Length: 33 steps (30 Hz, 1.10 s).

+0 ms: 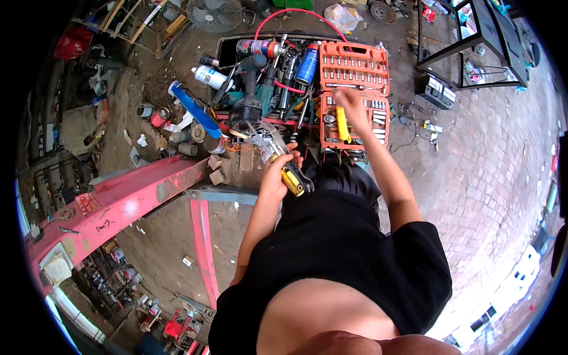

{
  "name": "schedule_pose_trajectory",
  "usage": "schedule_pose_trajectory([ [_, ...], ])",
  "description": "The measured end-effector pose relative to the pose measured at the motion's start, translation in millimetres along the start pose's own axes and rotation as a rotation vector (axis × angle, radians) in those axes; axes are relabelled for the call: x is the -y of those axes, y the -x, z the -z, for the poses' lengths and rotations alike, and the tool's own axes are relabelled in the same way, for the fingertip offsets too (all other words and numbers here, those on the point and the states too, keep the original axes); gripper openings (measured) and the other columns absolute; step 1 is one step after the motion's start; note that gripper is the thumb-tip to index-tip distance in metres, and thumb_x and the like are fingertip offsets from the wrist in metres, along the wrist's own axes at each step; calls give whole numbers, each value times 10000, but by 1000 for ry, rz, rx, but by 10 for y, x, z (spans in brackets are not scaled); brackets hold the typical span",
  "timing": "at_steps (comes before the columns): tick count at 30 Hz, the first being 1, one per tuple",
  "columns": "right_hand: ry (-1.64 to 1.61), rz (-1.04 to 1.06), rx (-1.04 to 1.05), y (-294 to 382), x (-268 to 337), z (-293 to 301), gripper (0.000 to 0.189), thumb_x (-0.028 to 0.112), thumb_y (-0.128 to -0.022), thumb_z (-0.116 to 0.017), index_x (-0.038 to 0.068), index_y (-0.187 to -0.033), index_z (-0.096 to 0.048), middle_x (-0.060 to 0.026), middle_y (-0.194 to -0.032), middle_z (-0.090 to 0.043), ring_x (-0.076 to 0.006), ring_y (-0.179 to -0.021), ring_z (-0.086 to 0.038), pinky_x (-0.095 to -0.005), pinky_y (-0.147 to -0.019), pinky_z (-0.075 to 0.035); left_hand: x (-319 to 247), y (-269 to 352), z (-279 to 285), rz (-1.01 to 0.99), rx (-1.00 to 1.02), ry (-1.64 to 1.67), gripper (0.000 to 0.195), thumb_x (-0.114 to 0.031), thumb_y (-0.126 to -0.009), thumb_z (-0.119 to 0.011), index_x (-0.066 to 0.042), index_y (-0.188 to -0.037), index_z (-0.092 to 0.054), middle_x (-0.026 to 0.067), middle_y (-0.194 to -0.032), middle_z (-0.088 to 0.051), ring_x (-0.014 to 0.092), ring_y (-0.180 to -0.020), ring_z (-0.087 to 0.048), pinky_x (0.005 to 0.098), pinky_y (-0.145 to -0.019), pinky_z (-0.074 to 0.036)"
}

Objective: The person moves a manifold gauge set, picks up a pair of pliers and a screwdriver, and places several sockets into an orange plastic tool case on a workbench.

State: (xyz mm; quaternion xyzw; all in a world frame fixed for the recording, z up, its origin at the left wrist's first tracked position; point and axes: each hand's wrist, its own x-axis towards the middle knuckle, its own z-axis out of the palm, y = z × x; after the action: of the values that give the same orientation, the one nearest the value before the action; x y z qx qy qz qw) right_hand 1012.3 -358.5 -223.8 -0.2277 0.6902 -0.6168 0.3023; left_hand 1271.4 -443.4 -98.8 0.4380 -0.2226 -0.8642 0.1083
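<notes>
My left hand (276, 176) holds a tool with a yellow-and-black handle (291, 179), along with clear plastic packaging (271, 141) that extends beyond the fingers. Over an orange socket-set case (354, 94), lying open, is my right hand (353, 109) with its fingers curled. A yellow object (342, 124) lies along the thumb side of that hand; whether the hand grips it cannot be seen. Rows of sockets (355, 75) fill the case's far half. A ratchet (329, 119) sits in the near half, partly covered by the hand and forearm.
Left of the case, a cordless power tool (250, 84), a blue spray can (307, 64) and pliers (293, 104) are heaped together. A blue trough-like piece (195, 111) juts leftward. A pink steel beam (128, 199) runs along my left. A battery (435, 92) stands at right.
</notes>
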Motion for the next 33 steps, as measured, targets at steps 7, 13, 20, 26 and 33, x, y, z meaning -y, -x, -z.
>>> schedule_pose_trajectory([
  [7, 144, -215, 221, 684, -210, -1011, 427, 236, -870, -608, -69, -1130, -463, -220, -1134, -521, -288, -913, -621, -348, -789, -512, 58, -290, -38, -25, -60, 69, 387, 65, -811, -430, 39, -1191, -495, 163, -1062, -602, 271, -1006, -603, 365, -878, -504],
  [13, 765, -219, 103, 143, -125, -1238, 545, 66, -757, -627, -66, -1203, -343, -275, -1199, -410, -430, -912, -598, -437, -763, -518, 25, -307, 72, -44, -68, 144, 412, 87, -785, -410, 41, -1186, -489, 179, -1107, -584, 295, -1071, -576, 391, -943, -472],
  [20, 1259, -156, 187, -215, -184, -1313, 265, 130, -865, -514, -52, -1054, -479, -199, -967, -619, -291, -852, -671, -341, -635, -563, -61, -302, 240, -58, -14, 156, 460, 86, -780, -410, 40, -1235, -452, 196, -1154, -569, 305, -1102, -561, 407, -974, -454],
  [26, 1015, -376, 153, -392, -286, -1209, 243, 162, -919, -444, -1, -1095, -407, -242, -1027, -608, -372, -929, -637, -433, -756, -527, -204, -380, 309, -70, 16, 21, 478, 82, -791, -415, 33, -1266, -440, 205, -1169, -564, 296, -1093, -570, 402, -946, -472],
  [33, 949, -399, 101, -343, -108, -1188, 569, 257, -718, -719, -46, -1067, -387, -244, -991, -621, -369, -902, -641, -409, -771, -527, -256, -704, 515, -64, -69, -137, 434, 71, -817, -432, 38, -1250, -455, 212, -1169, -568, 296, -1065, -591, 402, -898, -507],
])
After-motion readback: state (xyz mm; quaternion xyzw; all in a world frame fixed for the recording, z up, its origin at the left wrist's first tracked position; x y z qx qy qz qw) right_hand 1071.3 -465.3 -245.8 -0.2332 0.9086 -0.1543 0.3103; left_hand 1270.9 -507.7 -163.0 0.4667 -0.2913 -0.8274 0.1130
